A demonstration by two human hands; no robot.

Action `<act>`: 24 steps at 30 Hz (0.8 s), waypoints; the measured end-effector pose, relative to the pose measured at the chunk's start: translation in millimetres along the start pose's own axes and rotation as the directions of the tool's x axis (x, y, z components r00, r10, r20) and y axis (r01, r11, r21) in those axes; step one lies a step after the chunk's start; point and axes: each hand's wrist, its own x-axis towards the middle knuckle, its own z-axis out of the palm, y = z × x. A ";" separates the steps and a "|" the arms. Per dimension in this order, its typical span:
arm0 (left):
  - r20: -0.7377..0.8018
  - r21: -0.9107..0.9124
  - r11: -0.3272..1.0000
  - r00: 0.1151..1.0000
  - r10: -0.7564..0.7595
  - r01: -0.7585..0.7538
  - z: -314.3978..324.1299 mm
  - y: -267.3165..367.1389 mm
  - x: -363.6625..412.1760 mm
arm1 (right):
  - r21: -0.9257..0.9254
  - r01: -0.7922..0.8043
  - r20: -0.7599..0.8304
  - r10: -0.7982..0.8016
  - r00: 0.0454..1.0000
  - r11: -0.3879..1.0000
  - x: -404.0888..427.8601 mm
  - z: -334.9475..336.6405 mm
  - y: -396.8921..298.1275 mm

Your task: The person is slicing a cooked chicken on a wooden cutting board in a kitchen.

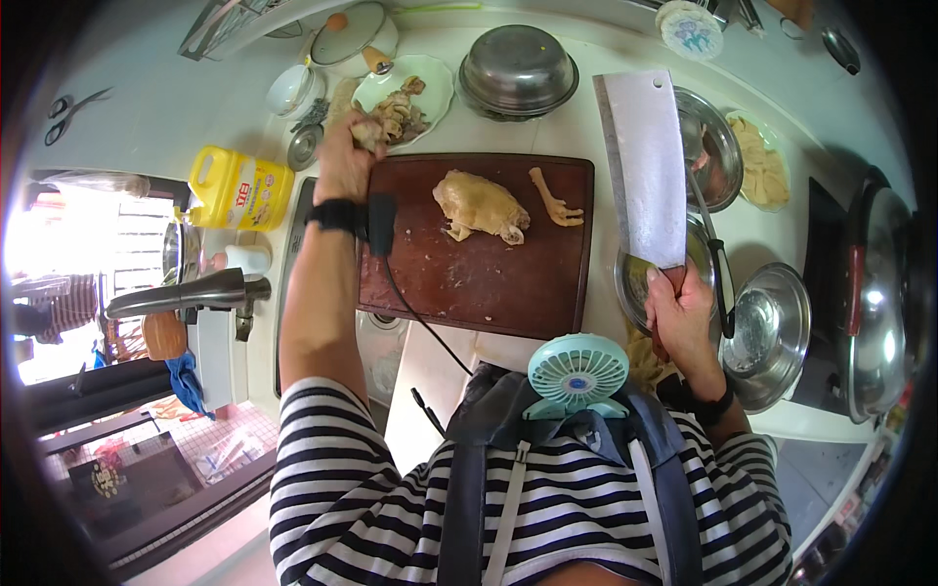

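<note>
My right hand [680,308] grips the wooden handle of a broad cleaver [643,168], its blade pointing away from me to the right of the cutting board. At the board's far left corner, my left hand [343,157] holds a pale piece of poultry [368,135] by the near rim of a pale green plate [437,80]. Chopped poultry pieces [401,113] lie on that plate. The dark brown cutting board [469,293] carries a cooked poultry carcass [480,205] and, to its right, a separate foot with leg [555,199].
An upturned steel bowl [519,66] stands behind the board. Steel bowls [769,329] and a plate of pale food [758,161] are at right, near a lidded wok [876,300]. Left are a yellow jug [242,189] and a faucet [183,293]. A small fan [579,377] hangs at my chest.
</note>
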 end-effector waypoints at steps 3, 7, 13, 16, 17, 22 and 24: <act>0.001 -0.053 0.998 1.000 0.018 -0.018 25.1 11.8 11.0 | -0.074 0.049 -0.015 -0.050 0.999 0.996 4.3 -2.8 3.1; -0.099 -0.132 0.986 0.988 -0.114 0.101 26.5 23.6 20.9 | -0.063 0.057 0.006 -0.057 0.998 0.996 7.1 0.0 5.8; 0.100 0.490 0.857 0.987 0.127 -0.160 24.8 -10.5 -27.9 | -0.032 0.019 0.002 -0.019 1.000 0.999 1.6 3.1 4.5; 0.254 0.716 0.617 0.945 0.204 -0.326 38.3 -44.8 -78.0 | -0.038 0.038 -0.005 -0.038 0.999 0.999 -0.5 6.1 4.6; 0.372 0.736 0.515 0.899 0.233 -0.438 40.9 -55.6 -83.5 | -0.053 0.050 -0.005 -0.050 0.999 0.997 -1.2 6.0 6.0; 0.557 0.810 -0.068 0.728 0.400 -0.583 72.5 -74.0 -123.6 | -0.081 0.125 0.053 -0.121 0.991 0.989 -6.0 3.6 15.0; 0.653 0.714 -0.078 0.622 0.431 -0.696 73.3 -86.9 -130.7 | -0.156 0.154 0.000 -0.156 0.988 0.976 -7.6 3.4 16.5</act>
